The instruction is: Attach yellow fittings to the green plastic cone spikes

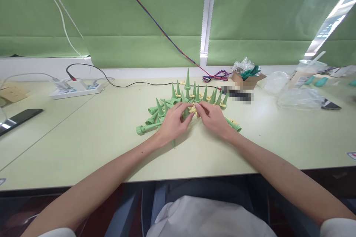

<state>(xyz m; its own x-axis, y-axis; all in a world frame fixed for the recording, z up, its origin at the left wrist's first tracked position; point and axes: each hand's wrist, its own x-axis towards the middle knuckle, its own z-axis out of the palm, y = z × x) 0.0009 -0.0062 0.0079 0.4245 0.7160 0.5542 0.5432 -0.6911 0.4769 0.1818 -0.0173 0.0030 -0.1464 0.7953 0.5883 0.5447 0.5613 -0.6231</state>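
Both hands meet over the table, pinching a small yellow plastic piece [193, 110] between them. My left hand [175, 120] holds it from the left with thumb and forefinger. My right hand [211, 118] grips its right side with the fingertips; the exact shape is partly hidden by the fingers. Around and behind the hands lies a pile of green plastic cones and tubes. One tall green cone [187, 79] stands upright at the back. A green tube [146, 128] lies left of my left hand, and another green tube [234, 124] lies right of my right hand. Small yellow pieces [224, 106] lie among the cones.
A white power strip [76, 90] with plugs and a dark phone [20, 120] are at the left. Behind the pile runs a black cable [133, 84]. A cardboard box [248, 80], plastic bags [300, 97] and a drink cup [304, 74] stand at the right.
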